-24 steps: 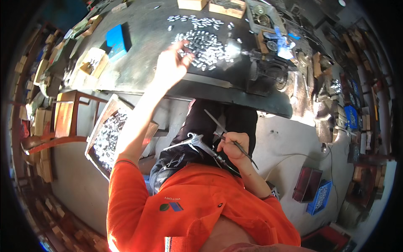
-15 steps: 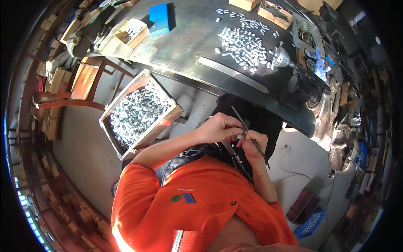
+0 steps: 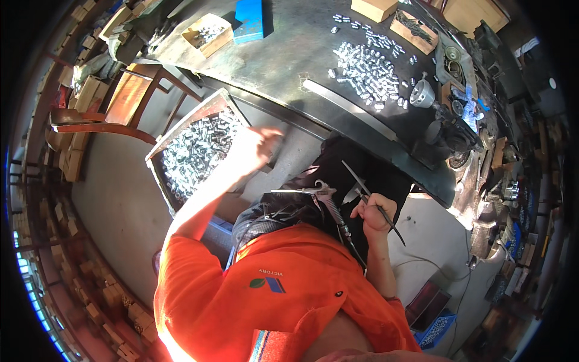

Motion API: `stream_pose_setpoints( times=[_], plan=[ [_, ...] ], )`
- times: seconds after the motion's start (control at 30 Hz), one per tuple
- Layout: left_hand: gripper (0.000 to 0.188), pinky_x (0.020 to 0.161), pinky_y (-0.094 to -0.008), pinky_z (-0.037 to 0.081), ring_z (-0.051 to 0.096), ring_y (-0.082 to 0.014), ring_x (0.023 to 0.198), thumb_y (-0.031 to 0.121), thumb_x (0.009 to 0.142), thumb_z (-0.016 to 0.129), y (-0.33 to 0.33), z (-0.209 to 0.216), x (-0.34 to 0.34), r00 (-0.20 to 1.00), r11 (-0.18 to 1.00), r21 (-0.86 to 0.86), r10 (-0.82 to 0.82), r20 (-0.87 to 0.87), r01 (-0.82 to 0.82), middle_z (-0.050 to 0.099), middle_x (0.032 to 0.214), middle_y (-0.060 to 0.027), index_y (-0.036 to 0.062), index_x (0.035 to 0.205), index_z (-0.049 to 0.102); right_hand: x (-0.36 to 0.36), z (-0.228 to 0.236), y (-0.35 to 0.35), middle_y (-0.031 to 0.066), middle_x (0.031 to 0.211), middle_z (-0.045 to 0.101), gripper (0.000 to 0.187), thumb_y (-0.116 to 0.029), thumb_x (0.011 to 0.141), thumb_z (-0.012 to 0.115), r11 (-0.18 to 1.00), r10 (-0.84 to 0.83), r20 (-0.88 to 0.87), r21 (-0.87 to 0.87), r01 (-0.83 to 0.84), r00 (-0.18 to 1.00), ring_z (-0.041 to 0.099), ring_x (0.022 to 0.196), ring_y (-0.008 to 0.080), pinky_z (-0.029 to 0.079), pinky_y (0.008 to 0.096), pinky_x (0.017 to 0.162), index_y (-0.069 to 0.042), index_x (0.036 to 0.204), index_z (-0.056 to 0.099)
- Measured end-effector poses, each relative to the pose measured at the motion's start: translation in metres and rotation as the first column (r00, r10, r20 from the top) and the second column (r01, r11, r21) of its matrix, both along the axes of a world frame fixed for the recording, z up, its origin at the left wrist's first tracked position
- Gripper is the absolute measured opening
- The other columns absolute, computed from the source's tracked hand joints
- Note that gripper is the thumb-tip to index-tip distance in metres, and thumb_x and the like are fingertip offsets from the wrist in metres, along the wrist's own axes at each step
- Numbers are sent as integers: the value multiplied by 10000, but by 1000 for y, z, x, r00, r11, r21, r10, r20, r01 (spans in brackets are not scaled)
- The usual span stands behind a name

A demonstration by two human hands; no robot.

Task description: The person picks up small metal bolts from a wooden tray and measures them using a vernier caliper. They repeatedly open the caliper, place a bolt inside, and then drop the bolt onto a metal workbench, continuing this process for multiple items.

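My right hand (image 3: pixel 377 212) is closed around a slim dark file (image 3: pixel 393 225), whose pointed ends stick out on both sides of the fist, above my dark-clad lap. My left hand (image 3: pixel 256 146) is over the near right rim of a wooden box (image 3: pixel 239 107) heaped with small shiny metal cylinders (image 3: pixel 198 157). That hand is smeared by motion, so whether its fingers hold a part cannot be made out. Across my lap lies an air blow gun (image 3: pixel 329 199) with a hooked metal end, apart from both hands.
On the dark workbench (image 3: pixel 283 66) several metal cylinders (image 3: pixel 368 72) lie spread out beside a flat metal bar (image 3: pixel 350 110). A blue box (image 3: pixel 249 22) and a small wooden tray (image 3: pixel 207 34) stand farther left. A wooden chair (image 3: pixel 129 99) stands left; a cable (image 3: pixel 431 262) trails on the floor.
My left hand has parted from the right and swung left to the box. My right hand has shifted slightly right and down, still gripping the file. The view has shifted a little.
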State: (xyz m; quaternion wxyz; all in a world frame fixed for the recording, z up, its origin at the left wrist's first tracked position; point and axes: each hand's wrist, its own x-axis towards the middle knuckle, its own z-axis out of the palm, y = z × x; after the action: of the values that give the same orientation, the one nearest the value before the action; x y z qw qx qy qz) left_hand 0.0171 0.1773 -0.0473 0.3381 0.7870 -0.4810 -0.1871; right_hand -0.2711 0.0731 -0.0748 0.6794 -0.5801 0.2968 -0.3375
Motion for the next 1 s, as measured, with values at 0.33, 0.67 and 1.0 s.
stream_pose_setpoints(
  times=[0.33, 0.67, 1.0],
  plan=[
    [294, 653, -371, 483, 602, -261, 788, 27, 766, 510, 83, -200, 172, 876, 943, 251, 77, 476, -219, 619, 886, -141, 84, 1039, 605, 12, 1, 12, 62, 548, 500, 209, 45, 674, 519, 991, 97, -27, 99, -94, 995, 538, 502, 125, 428, 243, 464, -22, 521, 394],
    [315, 671, -368, 491, 597, -264, 802, 20, 757, 568, 29, -185, 175, 871, 937, 346, -140, 471, -36, 611, 914, -146, 39, 1071, 568, -7, -6, 0, 28, 543, 554, 100, -79, 657, 605, 964, 105, -227, -214, -155, 968, 526, 530, 66, 388, 230, 459, -28, 582, 562],
    [313, 673, -370, 493, 599, -263, 809, 24, 762, 579, -13, -116, 132, 937, 978, 205, -47, 347, -27, 613, 918, -139, 31, 1075, 563, -18, 8, 2, -3, 532, 294, 177, -30, 618, 538, 931, 78, -12, -356, -77, 997, 298, 525, 48, 264, 241, 447, -58, 582, 367]
  ],
)
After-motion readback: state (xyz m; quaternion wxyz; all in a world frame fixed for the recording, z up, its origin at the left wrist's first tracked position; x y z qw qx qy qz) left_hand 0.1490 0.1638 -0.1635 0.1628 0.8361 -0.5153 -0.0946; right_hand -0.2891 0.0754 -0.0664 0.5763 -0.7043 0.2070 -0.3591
